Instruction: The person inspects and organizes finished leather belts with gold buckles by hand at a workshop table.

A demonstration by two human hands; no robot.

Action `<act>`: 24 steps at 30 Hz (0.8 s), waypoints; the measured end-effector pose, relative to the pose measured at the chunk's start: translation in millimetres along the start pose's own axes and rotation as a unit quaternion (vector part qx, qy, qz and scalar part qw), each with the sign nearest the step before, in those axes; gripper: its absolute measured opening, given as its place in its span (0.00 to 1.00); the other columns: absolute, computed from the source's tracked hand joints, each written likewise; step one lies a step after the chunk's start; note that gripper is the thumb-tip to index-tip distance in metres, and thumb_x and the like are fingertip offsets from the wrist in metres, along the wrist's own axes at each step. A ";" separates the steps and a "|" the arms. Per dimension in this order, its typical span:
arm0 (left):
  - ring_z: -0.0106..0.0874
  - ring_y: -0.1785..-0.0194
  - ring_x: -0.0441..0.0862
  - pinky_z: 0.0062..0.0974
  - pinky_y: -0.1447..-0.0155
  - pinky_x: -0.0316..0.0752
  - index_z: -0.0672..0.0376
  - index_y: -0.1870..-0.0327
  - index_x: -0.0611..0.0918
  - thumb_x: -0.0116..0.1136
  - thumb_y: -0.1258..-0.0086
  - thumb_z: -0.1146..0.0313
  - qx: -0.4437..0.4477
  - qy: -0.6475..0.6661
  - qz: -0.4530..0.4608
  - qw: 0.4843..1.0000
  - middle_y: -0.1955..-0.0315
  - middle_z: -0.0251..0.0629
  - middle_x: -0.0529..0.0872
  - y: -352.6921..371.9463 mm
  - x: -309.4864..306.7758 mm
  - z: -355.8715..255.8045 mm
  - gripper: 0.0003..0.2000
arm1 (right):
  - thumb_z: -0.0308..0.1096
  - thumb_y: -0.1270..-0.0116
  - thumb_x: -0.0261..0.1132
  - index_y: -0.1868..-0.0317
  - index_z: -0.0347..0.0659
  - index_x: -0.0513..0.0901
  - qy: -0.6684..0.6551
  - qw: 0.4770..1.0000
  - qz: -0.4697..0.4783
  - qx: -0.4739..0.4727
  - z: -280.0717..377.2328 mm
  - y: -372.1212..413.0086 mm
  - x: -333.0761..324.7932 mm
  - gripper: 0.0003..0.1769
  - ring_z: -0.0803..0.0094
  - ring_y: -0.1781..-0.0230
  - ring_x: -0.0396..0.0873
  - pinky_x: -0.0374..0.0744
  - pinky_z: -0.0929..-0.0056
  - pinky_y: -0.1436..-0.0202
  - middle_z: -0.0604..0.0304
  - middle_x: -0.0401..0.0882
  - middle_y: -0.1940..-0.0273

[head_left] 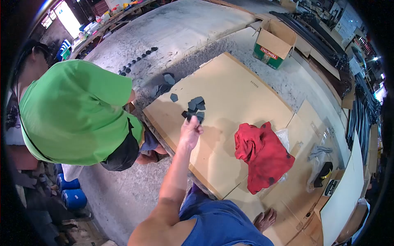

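My left hand reaches out over the cardboard sheet, its fingers curled at the near edge of a small pile of dark flat angular pieces. What those fingers hold, if anything, is hidden. A single dark piece lies apart, left of the pile. Low in the view, my right hand rests on the brown cardboard, open and with nothing in it. A crumpled red cloth with dark stains lies between the two hands, nearer the right one.
At my left sits a person in a green shirt. More dark pieces lie beyond the cardboard's left edge, with a row of small dark pieces farther off. An open carton stands at the back; a white panel leans at right.
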State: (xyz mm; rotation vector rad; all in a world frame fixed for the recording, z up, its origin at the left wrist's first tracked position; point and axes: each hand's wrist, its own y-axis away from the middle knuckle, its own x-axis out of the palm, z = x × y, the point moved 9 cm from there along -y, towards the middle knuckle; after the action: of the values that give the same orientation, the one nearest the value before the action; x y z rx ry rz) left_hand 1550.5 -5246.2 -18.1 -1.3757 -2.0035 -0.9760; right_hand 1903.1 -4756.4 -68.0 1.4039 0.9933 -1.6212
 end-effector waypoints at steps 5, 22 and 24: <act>0.23 0.74 0.74 0.23 0.69 0.72 0.53 0.61 0.71 0.53 0.28 0.59 -0.003 -0.127 0.074 0.989 0.74 0.30 0.76 13.4 47.6 1.2 0.09 | 0.58 0.31 0.43 0.35 0.39 0.64 0.010 1.000 0.008 0.000 -0.7 -0.5 1.5 0.35 0.46 0.34 0.57 0.56 0.46 0.34 0.42 0.61 0.37; 0.28 0.66 0.79 0.27 0.60 0.78 0.57 0.55 0.66 0.44 0.24 0.64 -0.056 -0.177 0.010 0.983 0.65 0.39 0.78 -10.2 -30.0 99.0 0.08 | 0.56 0.31 0.45 0.35 0.38 0.64 0.000 0.999 0.029 0.024 -8.5 3.7 9.2 0.34 0.45 0.33 0.56 0.54 0.43 0.33 0.42 0.59 0.35; 0.29 0.65 0.79 0.28 0.59 0.79 0.58 0.55 0.65 0.44 0.24 0.66 -0.054 -0.159 0.020 0.986 0.65 0.40 0.79 -10.7 -30.1 100.7 0.07 | 0.55 0.31 0.45 0.34 0.38 0.63 -0.002 1.000 0.025 0.014 -5.4 3.2 4.9 0.34 0.45 0.33 0.56 0.54 0.44 0.33 0.42 0.60 0.35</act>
State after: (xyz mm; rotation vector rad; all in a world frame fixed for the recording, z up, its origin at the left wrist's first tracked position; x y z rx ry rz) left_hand 1549.3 -5185.6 -104.6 -1.7152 -2.1649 -0.9047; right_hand 1907.7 -4753.0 -73.6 1.4336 0.9290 -1.6068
